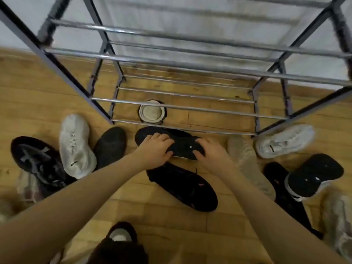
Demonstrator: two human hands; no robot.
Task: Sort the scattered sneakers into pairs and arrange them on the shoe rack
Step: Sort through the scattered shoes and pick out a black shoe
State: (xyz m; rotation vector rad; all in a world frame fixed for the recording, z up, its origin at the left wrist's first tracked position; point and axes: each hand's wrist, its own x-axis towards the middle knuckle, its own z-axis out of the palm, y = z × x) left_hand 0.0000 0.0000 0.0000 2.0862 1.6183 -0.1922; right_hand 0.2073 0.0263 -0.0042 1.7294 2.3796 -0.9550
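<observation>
A black sneaker point(182, 144) lies sideways on the wooden floor just in front of the metal shoe rack point(190, 107). My left hand point(155, 150) grips its toe half and my right hand point(211, 154) grips its heel half. Another black sneaker with a pink mark point(182, 184) lies right below it. To the left lie a white sneaker point(76, 146), a black and grey sneaker point(36, 161) and a dark sneaker point(111, 144). On the right are a white sneaker point(284, 141), a beige sneaker point(247, 161) and a black sneaker with its sole turned up point(314, 175).
The rack's shelves are bare chrome bars, with a white wall behind. A round white floor fitting point(152, 112) sits under the lowest shelf. More sneakers lie at the frame edges: one black point(285, 199) at the right, one pale point(339, 221) at the far right, one dark point(122, 233) at the bottom.
</observation>
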